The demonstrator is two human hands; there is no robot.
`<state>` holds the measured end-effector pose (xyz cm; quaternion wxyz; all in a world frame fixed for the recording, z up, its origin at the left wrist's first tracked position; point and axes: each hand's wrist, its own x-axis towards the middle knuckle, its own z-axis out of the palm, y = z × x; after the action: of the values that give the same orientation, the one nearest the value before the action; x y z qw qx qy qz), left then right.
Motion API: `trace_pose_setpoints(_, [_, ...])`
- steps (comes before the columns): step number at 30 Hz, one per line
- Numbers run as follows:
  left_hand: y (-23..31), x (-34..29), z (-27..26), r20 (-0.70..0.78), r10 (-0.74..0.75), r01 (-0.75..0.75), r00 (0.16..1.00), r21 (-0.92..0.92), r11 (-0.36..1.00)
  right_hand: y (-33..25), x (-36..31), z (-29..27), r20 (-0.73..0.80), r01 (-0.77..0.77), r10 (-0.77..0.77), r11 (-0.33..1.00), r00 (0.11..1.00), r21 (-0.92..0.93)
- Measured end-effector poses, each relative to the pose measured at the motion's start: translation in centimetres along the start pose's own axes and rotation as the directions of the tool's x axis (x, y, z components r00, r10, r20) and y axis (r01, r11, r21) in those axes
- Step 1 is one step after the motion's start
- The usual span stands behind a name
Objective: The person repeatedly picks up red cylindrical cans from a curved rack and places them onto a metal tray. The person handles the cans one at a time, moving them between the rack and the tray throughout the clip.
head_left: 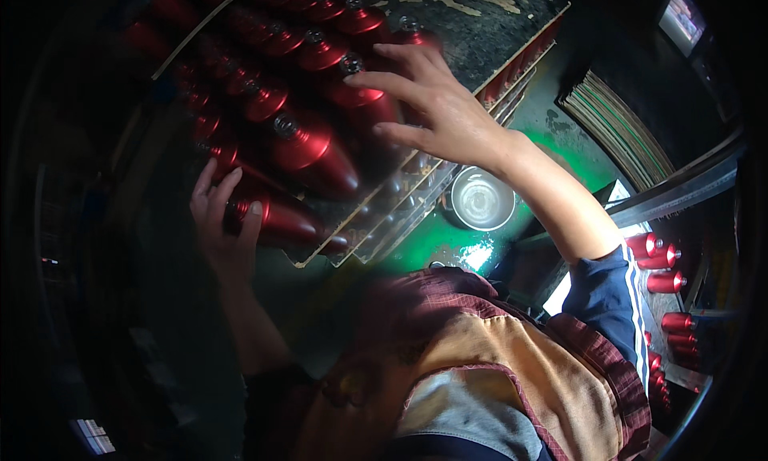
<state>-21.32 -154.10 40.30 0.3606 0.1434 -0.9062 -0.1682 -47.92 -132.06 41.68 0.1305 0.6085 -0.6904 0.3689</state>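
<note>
Rows of shiny red metal bottles [312, 153] with narrow threaded necks crowd the top of a stack of boards. My left hand [216, 209] is at the near left corner, its thumb and fingers curled round the neck end of a red bottle [280, 217]. Over the right side of the rows reaches my right hand [432, 105], fingers spread apart. One fingertip lies by the neck of another red bottle [360, 97], and the thumb is beside its body. Whether that hand bears any weight I cannot tell.
Below the boards' edge [376, 233] stands a round metal pot [482, 198] on the green floor. A dark worn tabletop [472, 17] lies beyond the bottles. At right are a stack of thin sheets [620, 133] and more red bottles [666, 281] on a rack.
</note>
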Motion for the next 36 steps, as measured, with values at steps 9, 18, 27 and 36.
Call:
trace_pose_setpoints(9, [-0.9,0.7,-0.8,0.134,0.236,-0.217,0.963,-0.143,0.966,0.0,4.9,2.8,0.246,-0.154,0.193,0.974,0.95,-0.167])
trace_pose_setpoints(18, [-2.0,-1.0,0.3,0.032,0.268,-0.266,0.963,-0.049,0.963,0.4,0.7,2.9,-0.058,0.047,-0.05,0.998,0.997,-0.039])
trace_pose_setpoints(27, [1.2,-2.6,8.6,0.033,0.278,-0.083,0.96,-0.916,0.394,2.9,-15.0,-3.6,-0.582,-0.425,0.695,0.718,0.422,0.55])
trace_pose_setpoints(36, [13.3,-1.6,36.0,0.808,0.044,0.68,0.588,-0.464,-0.568,20.3,-24.5,-4.4,0.374,0.328,0.903,-0.425,0.21,0.844])
